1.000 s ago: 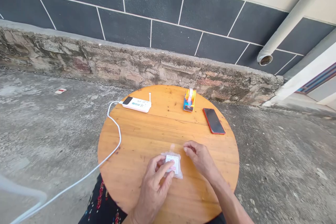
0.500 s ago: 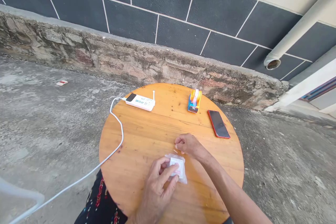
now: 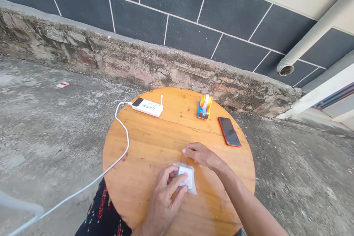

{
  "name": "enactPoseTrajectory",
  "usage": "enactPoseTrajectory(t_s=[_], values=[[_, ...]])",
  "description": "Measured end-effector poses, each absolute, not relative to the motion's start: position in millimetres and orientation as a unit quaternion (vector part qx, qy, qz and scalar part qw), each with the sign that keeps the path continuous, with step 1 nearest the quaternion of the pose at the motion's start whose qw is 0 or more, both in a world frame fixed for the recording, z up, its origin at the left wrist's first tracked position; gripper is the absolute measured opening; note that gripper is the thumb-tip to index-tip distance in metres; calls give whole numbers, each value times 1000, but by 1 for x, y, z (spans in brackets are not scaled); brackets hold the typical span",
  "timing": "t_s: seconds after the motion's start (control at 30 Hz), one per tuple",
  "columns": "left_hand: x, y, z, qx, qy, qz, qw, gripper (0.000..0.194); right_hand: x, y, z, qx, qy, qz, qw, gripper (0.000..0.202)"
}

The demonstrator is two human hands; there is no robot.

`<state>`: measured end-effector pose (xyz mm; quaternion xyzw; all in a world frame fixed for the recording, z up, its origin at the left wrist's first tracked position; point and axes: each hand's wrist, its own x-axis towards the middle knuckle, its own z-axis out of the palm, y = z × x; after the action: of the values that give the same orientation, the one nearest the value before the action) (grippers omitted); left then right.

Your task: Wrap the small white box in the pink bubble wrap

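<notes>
My left hand (image 3: pixel 163 197) holds a small white square box in clear plastic wrap (image 3: pixel 190 181) against the table, its fingers along the box's left side and top. The wrap's loose edges stick out around the box. Just beyond the far edge of the packet is my right hand (image 3: pixel 201 154), thumb and fingers pinched together low over the wood. What sits in that pinch, if anything, is too small to make out. Both hands are over the near half of the round wooden table (image 3: pixel 132 177).
A white power bank (image 3: pixel 148 107) with a white cable (image 3: pixel 128 136) lies at the far left of the table. A yellow and blue tape dispenser (image 3: pixel 204 107) stands at the back, and a red-edged phone (image 3: pixel 229 131) lies at the right. Behind runs a stone wall base (image 3: pixel 132 61).
My right hand has shifted slightly, and the thin white sliver seen under its fingertips before no longer shows. My left hand stays on the wrapped box.
</notes>
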<state>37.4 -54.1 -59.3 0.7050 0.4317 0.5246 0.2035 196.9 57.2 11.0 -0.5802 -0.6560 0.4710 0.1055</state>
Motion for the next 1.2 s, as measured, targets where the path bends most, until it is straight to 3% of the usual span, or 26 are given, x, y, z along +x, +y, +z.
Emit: enactPoseTrajectory(t_s=[0.2, 0.67, 1.07, 1.2], values=[[37, -55, -62, 708, 432, 521, 199, 29, 202, 55, 9, -558, -664, 482, 124, 11], [37, -52, -60, 718, 414, 531, 176, 30, 214, 52, 9, -520, -712, 425, 204, 20], [37, -52, -60, 721, 412, 525, 186, 31, 202, 51, 2, -573, -700, 403, 136, 20], [38, -51, -59, 722, 402, 530, 189, 32, 199, 52, 0, -563, -706, 414, 118, 28]])
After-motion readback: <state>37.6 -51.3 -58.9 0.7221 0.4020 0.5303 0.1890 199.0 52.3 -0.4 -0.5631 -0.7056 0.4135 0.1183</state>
